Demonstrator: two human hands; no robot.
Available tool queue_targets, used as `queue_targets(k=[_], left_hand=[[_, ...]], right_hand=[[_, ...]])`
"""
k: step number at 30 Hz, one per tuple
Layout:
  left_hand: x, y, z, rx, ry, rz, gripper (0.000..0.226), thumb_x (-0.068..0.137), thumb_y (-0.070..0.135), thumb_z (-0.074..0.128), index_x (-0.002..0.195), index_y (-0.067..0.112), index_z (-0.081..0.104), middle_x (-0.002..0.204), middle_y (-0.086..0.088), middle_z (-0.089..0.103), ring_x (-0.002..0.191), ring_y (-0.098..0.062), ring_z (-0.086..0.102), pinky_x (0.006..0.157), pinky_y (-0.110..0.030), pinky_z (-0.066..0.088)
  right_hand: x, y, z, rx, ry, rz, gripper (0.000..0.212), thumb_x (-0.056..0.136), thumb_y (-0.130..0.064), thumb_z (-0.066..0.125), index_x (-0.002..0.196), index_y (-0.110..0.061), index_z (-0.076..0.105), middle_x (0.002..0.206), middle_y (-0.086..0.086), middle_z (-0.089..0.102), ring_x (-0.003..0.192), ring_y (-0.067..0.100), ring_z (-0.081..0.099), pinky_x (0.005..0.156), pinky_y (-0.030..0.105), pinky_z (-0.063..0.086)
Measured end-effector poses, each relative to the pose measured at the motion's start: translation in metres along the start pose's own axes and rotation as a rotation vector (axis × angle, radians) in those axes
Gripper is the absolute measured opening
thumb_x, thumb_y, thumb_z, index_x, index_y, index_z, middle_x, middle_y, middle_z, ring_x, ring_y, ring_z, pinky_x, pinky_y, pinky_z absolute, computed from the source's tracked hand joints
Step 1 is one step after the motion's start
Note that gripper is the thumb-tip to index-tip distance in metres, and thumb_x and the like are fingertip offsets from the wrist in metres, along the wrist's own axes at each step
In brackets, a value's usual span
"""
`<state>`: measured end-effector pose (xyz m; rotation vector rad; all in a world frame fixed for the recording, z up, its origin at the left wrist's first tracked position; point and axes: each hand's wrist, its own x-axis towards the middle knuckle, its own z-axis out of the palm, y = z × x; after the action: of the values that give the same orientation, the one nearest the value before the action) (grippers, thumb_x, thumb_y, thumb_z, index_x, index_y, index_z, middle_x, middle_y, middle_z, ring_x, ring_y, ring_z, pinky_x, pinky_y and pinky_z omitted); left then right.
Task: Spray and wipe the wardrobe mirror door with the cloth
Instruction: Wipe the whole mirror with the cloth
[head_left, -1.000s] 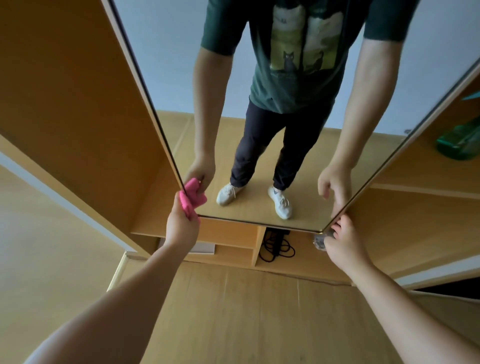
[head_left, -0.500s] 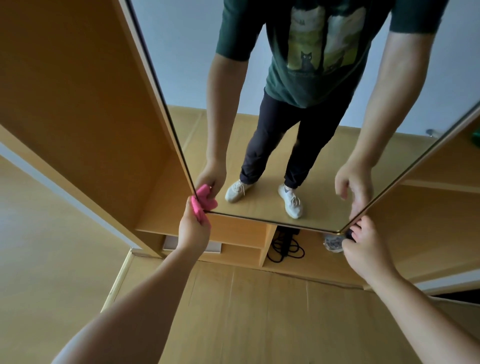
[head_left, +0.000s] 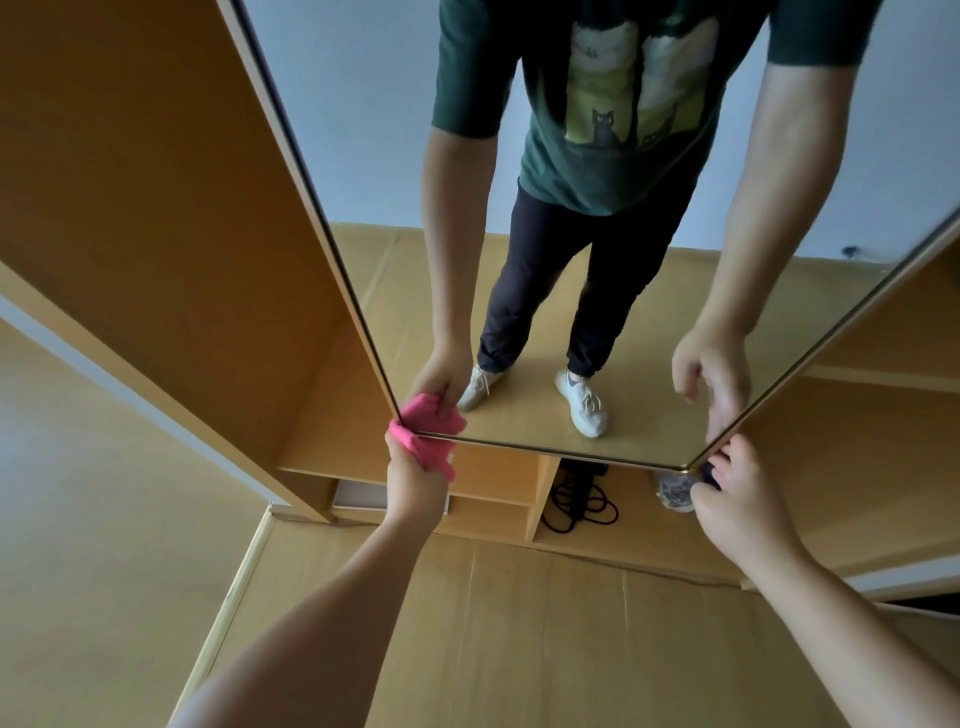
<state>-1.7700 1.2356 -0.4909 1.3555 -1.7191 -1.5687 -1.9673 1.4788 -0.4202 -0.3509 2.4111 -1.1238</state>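
Cloth (head_left: 422, 448), soft and bunched, sits gripped in the left hand (head_left: 415, 483) at the mirror door (head_left: 519, 291)'s lower left corner; right hand (head_left: 737, 499) pinches the opposite corner, best gripped on the rigid frame, since glass looks fragile

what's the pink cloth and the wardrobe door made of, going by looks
The pink cloth in the left hand looks like soft, matte, fuzzy fabric, perhaps microfibre, bunched in folds. The wardrobe door is glossy mirror glass, reflecting the person, edged by a thin shiny strip, probably metal.
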Motion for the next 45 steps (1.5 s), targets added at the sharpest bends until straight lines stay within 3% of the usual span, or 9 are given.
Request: queue_targets(k=[4,9,14,18,24,28,32,38,45], left_hand=[[-0.003,0.003,0.020,-0.121,0.040,-0.085,0.056,0.062,-0.014,0.046,0.113,0.008,0.052,0.100,-0.013,0.069,0.096,-0.030,0.066,0.080,-0.048,0.057],[-0.023,0.016,0.054,-0.241,0.001,-0.109,0.061,0.058,-0.010,0.041,0.113,0.012,0.057,0.092,-0.008,0.067,0.083,-0.020,0.063,0.061,-0.026,0.053],[-0.030,0.020,0.067,-0.247,-0.022,-0.161,0.062,0.068,-0.015,0.036,0.122,0.011,0.052,0.105,-0.018,0.065,0.098,-0.033,0.063,0.079,-0.040,0.057],[-0.035,0.024,0.075,-0.197,-0.033,-0.176,0.058,0.073,-0.014,0.038,0.121,0.016,0.050,0.106,-0.012,0.065,0.098,-0.027,0.063,0.087,-0.042,0.056],[-0.049,0.034,0.103,-0.208,-0.077,-0.184,0.058,0.075,-0.014,0.037,0.124,0.016,0.046,0.105,-0.007,0.062,0.094,-0.020,0.060,0.079,-0.029,0.054],[-0.051,0.033,0.121,-0.183,-0.110,-0.175,0.063,0.074,-0.012,0.037,0.130,0.014,0.044,0.114,-0.012,0.062,0.104,-0.026,0.060,0.092,-0.042,0.053],[-0.056,0.034,0.135,-0.174,-0.101,-0.172,0.062,0.077,-0.008,0.038,0.134,0.017,0.040,0.115,-0.008,0.060,0.099,-0.017,0.058,0.078,-0.026,0.051],[-0.057,0.033,0.152,-0.129,-0.074,-0.212,0.055,0.077,-0.005,0.038,0.129,0.012,0.042,0.094,-0.003,0.055,0.076,-0.013,0.051,0.065,-0.024,0.046],[-0.071,0.039,0.180,-0.133,-0.076,-0.195,0.055,0.081,-0.005,0.039,0.132,0.016,0.039,0.101,0.000,0.057,0.086,-0.010,0.056,0.065,-0.019,0.045]], right_hand=[[0.001,0.002,0.002,-0.011,0.008,-0.003,0.053,0.080,0.007,0.047,0.128,-0.015,0.045,0.132,0.008,0.058,0.127,0.022,0.053,0.107,0.050,0.041],[0.002,0.001,0.002,-0.031,-0.004,-0.009,0.057,0.081,0.005,0.047,0.133,-0.018,0.044,0.135,0.004,0.057,0.128,0.021,0.051,0.107,0.052,0.040],[0.003,-0.005,0.001,0.015,-0.028,-0.014,0.068,0.082,0.009,0.045,0.144,-0.016,0.036,0.144,0.008,0.049,0.134,0.022,0.046,0.110,0.047,0.039],[0.003,-0.007,0.001,0.023,-0.020,-0.014,0.071,0.083,0.010,0.044,0.148,-0.017,0.032,0.147,0.009,0.046,0.136,0.023,0.043,0.113,0.045,0.035],[0.005,-0.007,0.001,0.042,-0.039,-0.045,0.079,0.084,0.011,0.047,0.151,-0.024,0.026,0.151,0.002,0.040,0.138,0.017,0.039,0.113,0.043,0.034],[0.009,0.001,0.000,0.015,-0.053,-0.056,0.077,0.084,0.010,0.048,0.151,-0.021,0.027,0.152,0.005,0.039,0.139,0.018,0.039,0.113,0.042,0.036],[0.012,0.007,0.000,0.000,-0.065,-0.065,0.076,0.083,0.011,0.045,0.151,-0.020,0.028,0.151,0.008,0.041,0.139,0.021,0.039,0.112,0.039,0.035],[0.017,0.017,-0.009,-0.005,-0.136,-0.090,0.084,0.084,0.014,0.040,0.153,-0.029,0.023,0.152,0.001,0.040,0.141,0.017,0.036,0.112,0.035,0.034],[0.018,0.023,-0.016,0.023,-0.191,-0.143,0.086,0.082,0.014,0.039,0.153,-0.031,0.021,0.153,0.001,0.039,0.142,0.015,0.033,0.115,0.032,0.030]])
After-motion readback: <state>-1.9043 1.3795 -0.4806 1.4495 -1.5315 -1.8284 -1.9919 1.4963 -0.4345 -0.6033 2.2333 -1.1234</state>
